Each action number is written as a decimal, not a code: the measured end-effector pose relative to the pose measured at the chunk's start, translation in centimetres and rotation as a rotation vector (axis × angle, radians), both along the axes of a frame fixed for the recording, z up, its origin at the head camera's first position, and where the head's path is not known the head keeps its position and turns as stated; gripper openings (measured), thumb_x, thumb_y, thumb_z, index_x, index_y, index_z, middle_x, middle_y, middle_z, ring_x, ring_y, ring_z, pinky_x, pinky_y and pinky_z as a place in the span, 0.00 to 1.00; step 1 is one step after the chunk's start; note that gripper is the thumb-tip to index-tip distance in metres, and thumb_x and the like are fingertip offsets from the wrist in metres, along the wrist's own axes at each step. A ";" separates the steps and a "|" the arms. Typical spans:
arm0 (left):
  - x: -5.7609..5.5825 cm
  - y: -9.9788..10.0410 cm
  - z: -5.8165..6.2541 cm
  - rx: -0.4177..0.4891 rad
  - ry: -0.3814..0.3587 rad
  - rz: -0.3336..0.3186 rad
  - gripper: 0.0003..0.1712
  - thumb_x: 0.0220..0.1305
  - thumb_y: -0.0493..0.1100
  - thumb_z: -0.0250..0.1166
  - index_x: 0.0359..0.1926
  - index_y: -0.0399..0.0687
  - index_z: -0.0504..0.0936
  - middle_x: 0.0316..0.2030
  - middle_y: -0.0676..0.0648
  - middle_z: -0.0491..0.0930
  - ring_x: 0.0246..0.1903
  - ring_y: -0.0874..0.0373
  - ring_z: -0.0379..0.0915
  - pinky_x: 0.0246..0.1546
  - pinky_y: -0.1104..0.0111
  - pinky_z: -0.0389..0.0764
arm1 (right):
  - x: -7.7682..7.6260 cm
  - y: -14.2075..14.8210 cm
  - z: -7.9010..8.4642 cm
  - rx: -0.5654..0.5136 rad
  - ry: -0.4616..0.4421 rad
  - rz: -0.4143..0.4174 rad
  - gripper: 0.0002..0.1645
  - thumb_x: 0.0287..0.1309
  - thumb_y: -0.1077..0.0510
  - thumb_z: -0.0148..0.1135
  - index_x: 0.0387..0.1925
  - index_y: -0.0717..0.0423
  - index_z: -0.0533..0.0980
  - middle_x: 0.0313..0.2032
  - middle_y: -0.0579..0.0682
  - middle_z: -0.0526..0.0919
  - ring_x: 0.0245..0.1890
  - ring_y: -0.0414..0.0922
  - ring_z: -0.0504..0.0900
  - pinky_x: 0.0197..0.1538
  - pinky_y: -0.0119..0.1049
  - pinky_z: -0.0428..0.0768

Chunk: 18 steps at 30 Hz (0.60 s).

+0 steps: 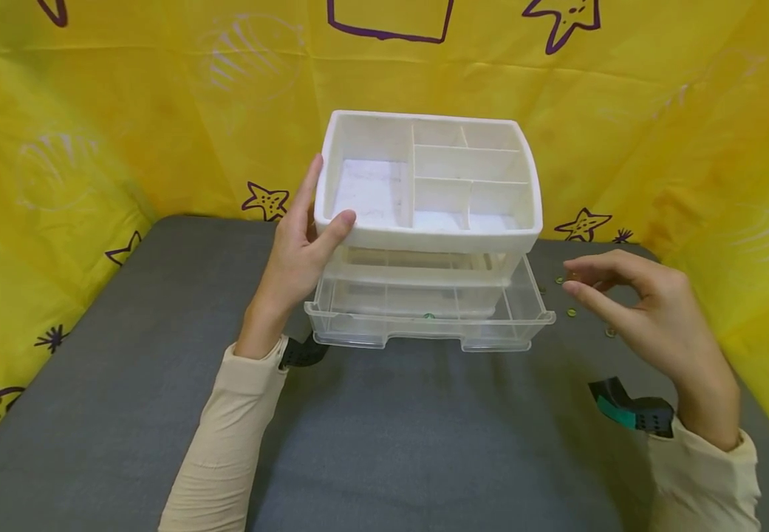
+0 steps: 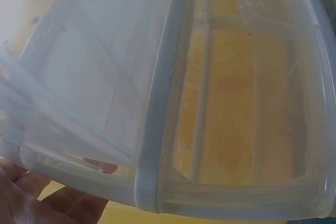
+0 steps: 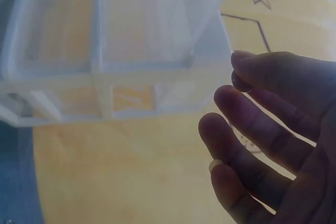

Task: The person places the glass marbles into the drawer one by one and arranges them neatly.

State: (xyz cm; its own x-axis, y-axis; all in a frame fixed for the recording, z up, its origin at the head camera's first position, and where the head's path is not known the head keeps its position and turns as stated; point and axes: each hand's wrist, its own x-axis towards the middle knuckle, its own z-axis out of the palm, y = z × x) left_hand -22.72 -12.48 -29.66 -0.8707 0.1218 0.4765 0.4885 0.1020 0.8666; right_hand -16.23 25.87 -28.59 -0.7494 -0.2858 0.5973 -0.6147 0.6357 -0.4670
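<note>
A white plastic drawer organizer stands on the table, its top split into several compartments. Its clear lower drawer is pulled out toward me and holds a small green round piece. My left hand grips the organizer's upper left corner, thumb over the front rim and fingers along the side. To the right of the drawer, my right hand is raised, pinching a small round piece between thumb and fingertip. It looks dark in the right wrist view, and its exact kind is too small to tell.
Several small yellow-green round pieces lie on the grey tabletop near my right hand. A yellow cloth with sea drawings hangs behind the table and along both sides.
</note>
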 end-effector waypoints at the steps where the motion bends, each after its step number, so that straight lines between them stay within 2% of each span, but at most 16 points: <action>1: 0.0 0.0 0.0 0.000 0.002 0.003 0.44 0.70 0.38 0.60 0.79 0.62 0.49 0.74 0.47 0.60 0.55 0.55 0.70 0.50 0.72 0.78 | -0.1 -0.1 0.1 0.006 0.008 0.002 0.21 0.44 0.74 0.74 0.42 0.56 0.85 0.36 0.25 0.84 0.31 0.26 0.79 0.28 0.19 0.73; 6: 0.0 0.0 0.0 -0.002 0.010 0.000 0.44 0.70 0.38 0.60 0.79 0.62 0.49 0.74 0.49 0.58 0.55 0.55 0.70 0.51 0.72 0.78 | -0.3 -0.6 0.6 0.041 0.050 0.010 0.22 0.42 0.73 0.76 0.41 0.55 0.85 0.36 0.24 0.82 0.33 0.24 0.78 0.38 0.15 0.73; 14: 0.0 0.1 -0.1 0.004 0.013 -0.001 0.44 0.70 0.37 0.60 0.79 0.61 0.49 0.74 0.46 0.59 0.55 0.54 0.70 0.50 0.72 0.78 | -0.3 -2.1 1.6 0.092 0.048 0.079 0.23 0.41 0.73 0.76 0.41 0.53 0.86 0.36 0.29 0.83 0.34 0.26 0.78 0.40 0.16 0.74; 18: 0.0 0.1 -0.1 0.004 0.016 -0.005 0.44 0.70 0.38 0.60 0.79 0.61 0.49 0.74 0.46 0.59 0.55 0.54 0.70 0.50 0.73 0.78 | -0.2 -3.0 2.1 0.143 0.060 0.110 0.23 0.41 0.73 0.76 0.41 0.51 0.86 0.35 0.35 0.85 0.34 0.25 0.78 0.40 0.17 0.75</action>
